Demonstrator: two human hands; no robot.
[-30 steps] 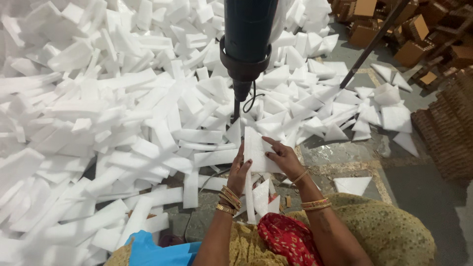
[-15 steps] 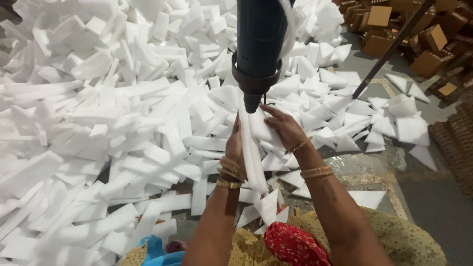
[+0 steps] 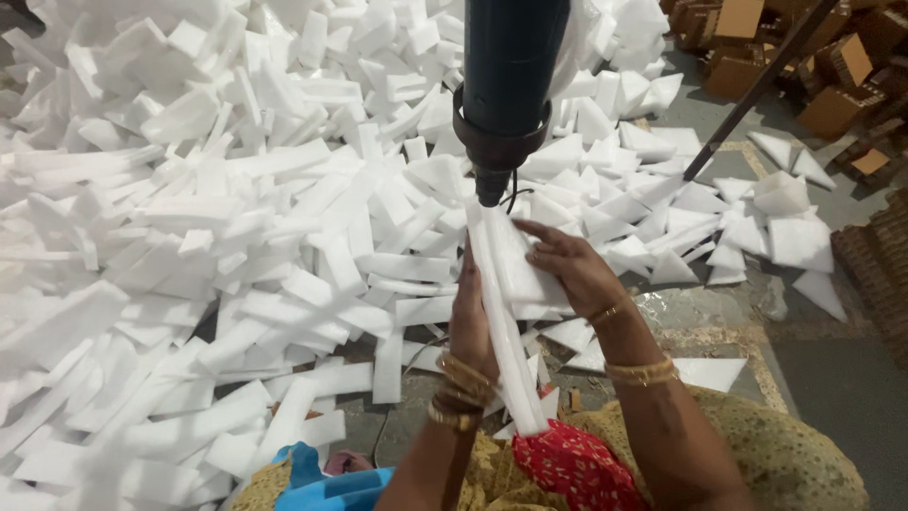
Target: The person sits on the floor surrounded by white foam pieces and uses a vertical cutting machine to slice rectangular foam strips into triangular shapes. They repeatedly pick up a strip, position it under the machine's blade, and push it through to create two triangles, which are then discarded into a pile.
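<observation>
Both hands clasp a long white foam strip (image 3: 501, 312): the left hand (image 3: 470, 317) pinches its edge, the right hand (image 3: 567, 265) lies flat on its face, the top end under the dark heat tool's nozzle (image 3: 491, 185). It looks light, soft, easily dented; best held mid-length

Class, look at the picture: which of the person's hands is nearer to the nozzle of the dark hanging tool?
Right. The right hand lies on the foam strips just below the nozzle; the left hand grips them lower down.
</observation>
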